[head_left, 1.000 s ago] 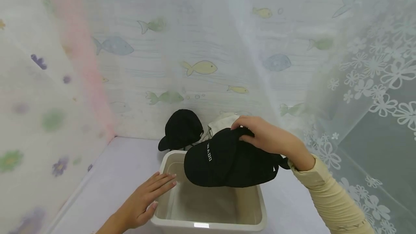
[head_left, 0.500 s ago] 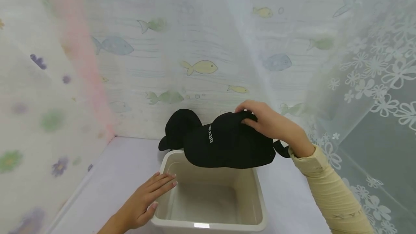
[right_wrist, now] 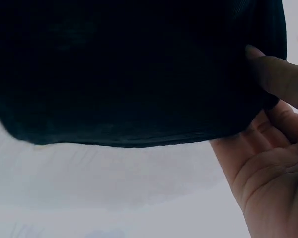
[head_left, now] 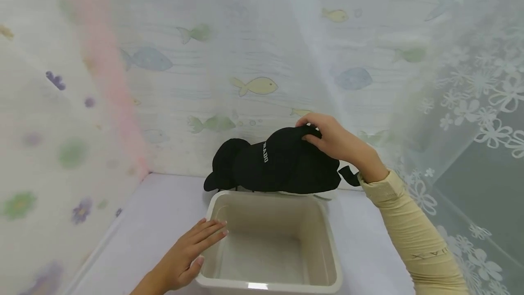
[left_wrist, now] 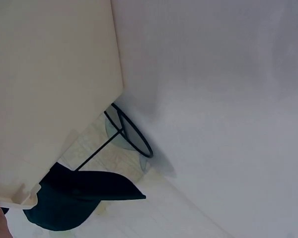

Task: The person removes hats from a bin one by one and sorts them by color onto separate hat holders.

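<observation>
In the head view my right hand (head_left: pixel 337 138) pinches the edge of a black cap (head_left: pixel 282 167) with white lettering, thumb on one side and fingers on the other. A dark strap (head_left: pixel 349 175) dangles from its right end. In the right wrist view, the cap's dark cloth (right_wrist: pixel 124 89) fills the upper part, pinched by the hand (right_wrist: pixel 273 163). My left hand (head_left: pixel 186 254) lies with straight fingers over the left rim of a cream plastic bin (head_left: pixel 270 288). A second black cap (head_left: pixel 225 167) sits behind the bin, partly covered by the held one.
In the left wrist view, a black wire stand (left_wrist: pixel 120 132) stands beside the second cap, behind the bin's outer wall (left_wrist: pixel 44 74). The white table (head_left: pixel 159 208) meets a fish-printed curtain (head_left: pixel 184 90) at the back. Sheer flowered netting (head_left: pixel 483 117) hangs on the right.
My right hand has carried the cap up and away from over the bin towards the back, and it now overlaps the second cap. The left hand stays at the rim.
</observation>
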Tool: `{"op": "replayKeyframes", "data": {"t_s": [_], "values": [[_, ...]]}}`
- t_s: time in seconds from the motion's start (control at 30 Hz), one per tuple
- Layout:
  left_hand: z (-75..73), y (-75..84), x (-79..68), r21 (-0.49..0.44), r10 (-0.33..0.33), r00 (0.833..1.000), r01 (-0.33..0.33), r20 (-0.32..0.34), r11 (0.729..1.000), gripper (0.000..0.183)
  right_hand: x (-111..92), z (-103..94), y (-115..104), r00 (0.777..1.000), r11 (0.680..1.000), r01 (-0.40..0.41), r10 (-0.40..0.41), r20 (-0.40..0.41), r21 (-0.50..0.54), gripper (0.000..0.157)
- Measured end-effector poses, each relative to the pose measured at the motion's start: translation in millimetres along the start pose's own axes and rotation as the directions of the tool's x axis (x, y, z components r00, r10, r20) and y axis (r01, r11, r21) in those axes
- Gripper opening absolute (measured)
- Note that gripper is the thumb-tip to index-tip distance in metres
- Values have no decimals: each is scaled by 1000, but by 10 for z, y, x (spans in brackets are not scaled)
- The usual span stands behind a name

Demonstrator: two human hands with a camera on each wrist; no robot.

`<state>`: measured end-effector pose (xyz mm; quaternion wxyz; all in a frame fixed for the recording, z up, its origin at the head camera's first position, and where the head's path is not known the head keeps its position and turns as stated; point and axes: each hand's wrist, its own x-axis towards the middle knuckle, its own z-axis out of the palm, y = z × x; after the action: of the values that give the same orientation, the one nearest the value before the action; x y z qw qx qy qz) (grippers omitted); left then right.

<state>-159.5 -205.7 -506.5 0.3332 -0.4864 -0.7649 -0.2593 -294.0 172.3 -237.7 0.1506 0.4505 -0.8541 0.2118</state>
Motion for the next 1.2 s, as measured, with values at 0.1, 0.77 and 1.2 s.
{"op": "replayKeyframes", "data": {"t_s": [0.1, 0.77, 1.2], "values": [[4, 1, 21, -3, 3, 1000, -3, -3, 1000, 58, 49, 5, 22, 1000, 1000, -1, 1, -14, 9, 27], [17, 12, 3, -17, -13, 1000, 13, -15, 1000, 57, 434, 333, 123, 991, 999, 49, -50, -127, -10, 25], [44, 1, -28, -18, 11, 1000, -12, -28, 1000, 57, 844, 766, 113, 971, 999, 39, -37, -235, 5, 23]]}}
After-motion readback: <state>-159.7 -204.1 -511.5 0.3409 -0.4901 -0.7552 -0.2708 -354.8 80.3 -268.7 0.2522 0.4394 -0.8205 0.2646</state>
